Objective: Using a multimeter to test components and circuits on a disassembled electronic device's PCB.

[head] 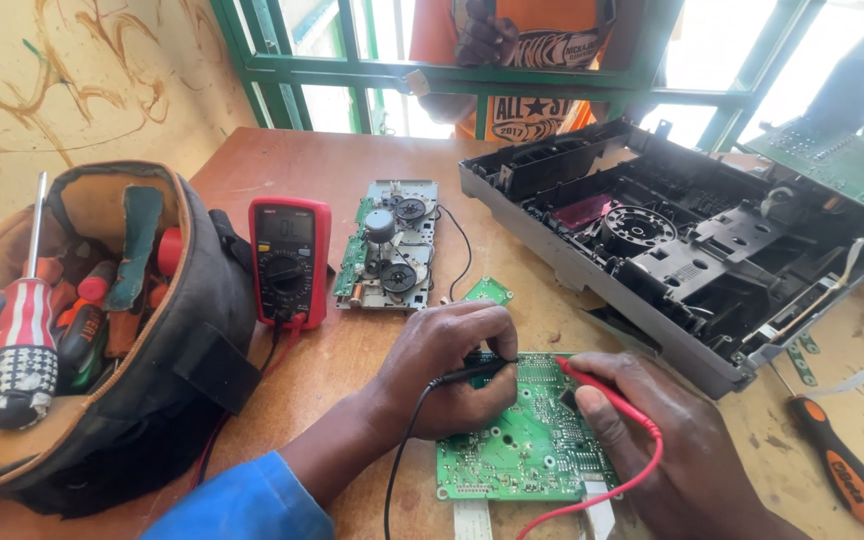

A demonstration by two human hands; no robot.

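- Your left hand (452, 365) is pinched tight round the black probe (472, 372), tip down on the green circuit board (522, 445).
- Your right hand (667, 440) clamps the red probe (592, 390) onto that same board, flat on the wooden table (342, 350).
- Red multimeter (290, 258) sits beside the tool bag (102, 330).

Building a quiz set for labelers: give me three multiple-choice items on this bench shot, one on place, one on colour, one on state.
1. Where does the red handheld multimeter lie?
A. right of the dark fabric tool bag
B. inside the bag
C. on the green circuit board

2. What colour is the probe in the right hand?
A. black
B. red
C. yellow

3. How is the grey plastic player chassis?
A. closed
B. wrapped
C. opened, insides showing

A: it lies on the table beside the bag. B: red probe; the left hand holds the black one. C: mechanism exposed.
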